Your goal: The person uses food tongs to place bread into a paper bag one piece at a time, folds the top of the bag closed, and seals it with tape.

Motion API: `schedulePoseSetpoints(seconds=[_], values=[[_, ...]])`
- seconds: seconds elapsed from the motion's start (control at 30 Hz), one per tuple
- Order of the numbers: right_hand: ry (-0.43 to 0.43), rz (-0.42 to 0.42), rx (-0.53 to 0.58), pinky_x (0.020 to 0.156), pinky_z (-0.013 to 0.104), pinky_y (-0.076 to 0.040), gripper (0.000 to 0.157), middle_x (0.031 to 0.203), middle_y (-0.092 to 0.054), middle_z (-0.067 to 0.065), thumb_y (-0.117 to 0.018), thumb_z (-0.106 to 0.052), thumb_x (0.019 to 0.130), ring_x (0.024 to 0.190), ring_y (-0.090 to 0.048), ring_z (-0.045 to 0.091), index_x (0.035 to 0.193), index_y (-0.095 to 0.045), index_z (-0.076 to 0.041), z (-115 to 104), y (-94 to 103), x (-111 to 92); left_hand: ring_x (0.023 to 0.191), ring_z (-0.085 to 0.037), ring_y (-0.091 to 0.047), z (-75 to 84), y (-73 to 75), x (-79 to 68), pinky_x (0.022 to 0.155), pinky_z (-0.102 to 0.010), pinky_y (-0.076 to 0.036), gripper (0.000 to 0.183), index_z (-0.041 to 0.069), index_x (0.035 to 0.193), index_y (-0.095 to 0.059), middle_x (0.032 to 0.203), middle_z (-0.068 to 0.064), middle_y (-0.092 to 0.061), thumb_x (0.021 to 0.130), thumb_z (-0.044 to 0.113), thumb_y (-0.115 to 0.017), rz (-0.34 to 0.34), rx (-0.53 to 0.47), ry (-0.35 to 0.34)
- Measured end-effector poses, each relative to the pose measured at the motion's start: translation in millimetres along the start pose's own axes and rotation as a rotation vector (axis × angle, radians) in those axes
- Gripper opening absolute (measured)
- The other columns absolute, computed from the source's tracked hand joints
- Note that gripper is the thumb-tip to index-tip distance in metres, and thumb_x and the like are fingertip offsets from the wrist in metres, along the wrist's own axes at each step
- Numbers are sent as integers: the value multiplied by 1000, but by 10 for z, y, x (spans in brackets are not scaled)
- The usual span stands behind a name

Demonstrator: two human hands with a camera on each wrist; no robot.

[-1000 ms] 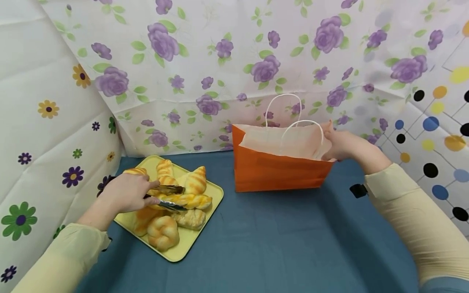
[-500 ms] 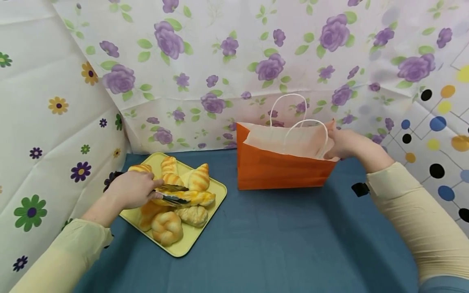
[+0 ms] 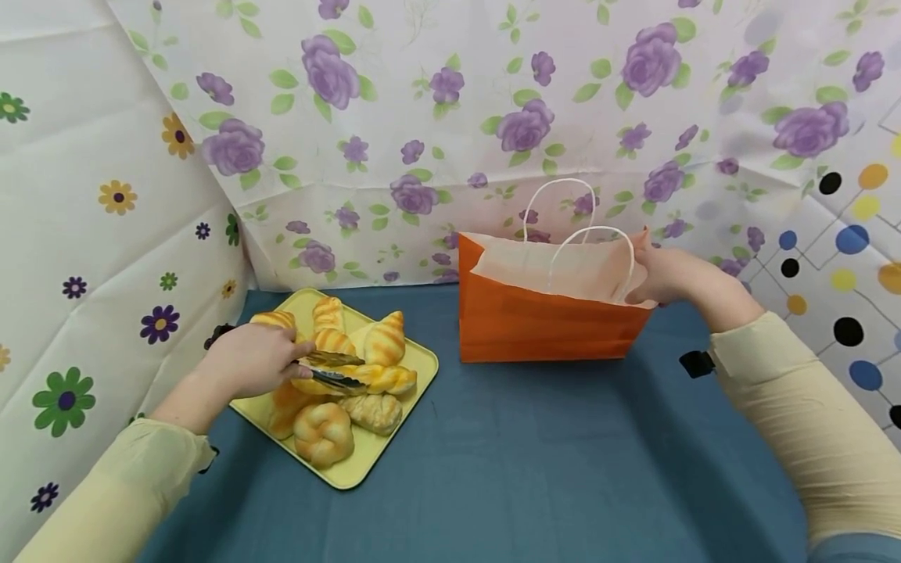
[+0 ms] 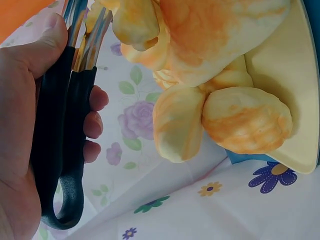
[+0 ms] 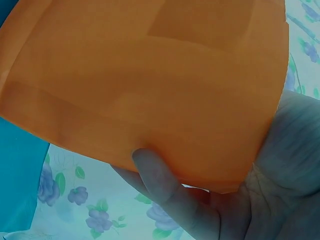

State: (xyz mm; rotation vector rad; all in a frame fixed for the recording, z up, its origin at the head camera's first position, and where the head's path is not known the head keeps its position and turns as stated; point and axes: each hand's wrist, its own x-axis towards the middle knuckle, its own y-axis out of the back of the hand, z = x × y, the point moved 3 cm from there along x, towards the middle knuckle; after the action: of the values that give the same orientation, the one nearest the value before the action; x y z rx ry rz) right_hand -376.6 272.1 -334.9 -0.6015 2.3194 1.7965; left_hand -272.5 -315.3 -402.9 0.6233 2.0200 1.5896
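Observation:
On the left, my left hand [image 3: 256, 361] grips a pair of tongs [image 3: 338, 381] by the black handles, thumb on one side and fingers curled round the other in the left wrist view. Its metal arms lie along a braided bread roll [image 3: 396, 380], one on either side. That roll rests among several other breads on a yellow tray [image 3: 345, 475]. Across the table my right hand [image 3: 665, 275] pinches the right side of the rim of an orange paper bag [image 3: 549, 327]. The bag is upright with its mouth wide, showing a pale inside.
A round knotted bun [image 3: 324, 434] sits at the tray's near corner, and a cone-shaped roll [image 3: 385, 338] at its far side. White handles [image 3: 594, 231] rise from the bag. Blue cloth [image 3: 493, 453] covers the table; a flowered sheet [image 3: 415, 141] hangs behind.
The tongs' arms have drawn closer together around the braided roll. The head view has shifted slightly, so everything appears a little further right. My right hand keeps its hold on the bag.

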Motion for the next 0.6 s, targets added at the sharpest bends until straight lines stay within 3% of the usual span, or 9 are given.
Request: schedulePoseSetpoints(seconds=[0.13,0.3,0.43,0.5,0.6], values=[[-6,5,-11,75,51,-57,100,142,-47,46,-78,-25,95,74,-66,30,164,-17,15,17,10,-8,75,-23,-63,21,25,24,76,-51,-58,48,10,127,-77,89,-5,-63,99,49,-74,-39,-15,19],[-6,8,-12,75,52,-58,101,148,-41,48,-79,-25,95,74,-67,30,164,-16,14,20,15,5,81,-27,-65,35,12,97,80,-53,-58,51,8,133,-75,96,-9,-67,103,48,-70,-104,-71,77],[-3,5,10,70,48,-58,105,143,-49,46,-79,-24,94,73,-65,30,166,-10,11,17,10,30,85,-28,-67,29,-50,153,80,-53,-58,50,8,135,-74,99,-10,-68,105,47,-67,-151,-105,113],[-5,0,14,70,48,-57,106,140,-51,45,-79,-25,94,73,-65,30,166,-9,10,13,6,40,84,-28,-66,31,-61,160,77,-51,-57,48,10,133,-75,97,-9,-67,104,47,-68,-148,-94,113],[-5,1,11,74,51,-58,105,146,-46,46,-79,-25,95,74,-65,30,165,-11,12,4,4,44,75,-23,-62,35,-42,147,68,-45,-55,38,14,124,-79,86,-4,-63,103,44,-71,-91,-55,93]])
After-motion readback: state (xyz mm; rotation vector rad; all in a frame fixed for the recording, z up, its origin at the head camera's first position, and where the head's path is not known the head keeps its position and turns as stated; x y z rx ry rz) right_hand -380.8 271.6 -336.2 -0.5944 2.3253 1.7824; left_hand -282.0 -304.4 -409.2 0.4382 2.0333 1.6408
